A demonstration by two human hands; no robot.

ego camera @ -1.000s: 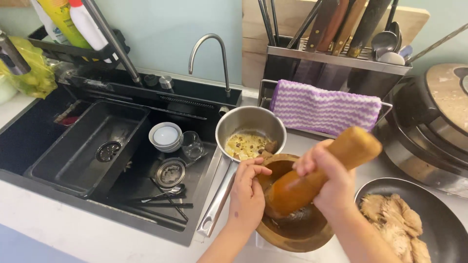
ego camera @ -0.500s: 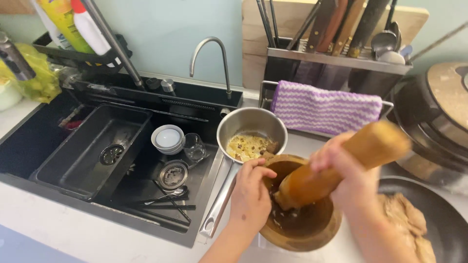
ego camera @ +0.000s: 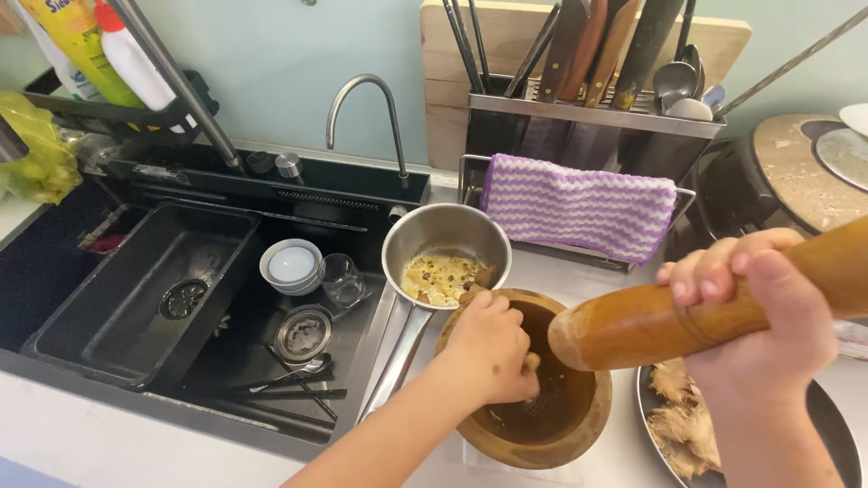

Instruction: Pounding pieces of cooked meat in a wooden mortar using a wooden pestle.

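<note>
A wooden mortar [ego camera: 568,432] stands on the counter near the front. My left hand [ego camera: 489,348] reaches into its bowl, fingers closed around a small bit of food. My right hand [ego camera: 758,307] grips a large wooden pestle [ego camera: 651,323], lifted out of the mortar and held nearly level above its right rim. Just behind the mortar sits a steel saucepan [ego camera: 443,239] with pale chopped food [ego camera: 440,276] inside, its handle pointing toward me.
A black sink [ego camera: 136,298] at left holds a small bowl [ego camera: 291,266], a glass [ego camera: 344,278], a strainer [ego camera: 304,333] and utensils. A dark plate [ego camera: 827,420] of shredded meat lies at right. Behind are a purple striped cloth [ego camera: 579,203], a knife rack [ego camera: 588,108] and a cooker [ego camera: 796,181].
My right hand has raised the pestle out of the mortar and tipped it toward level. My left hand has moved from the rim down into the bowl.
</note>
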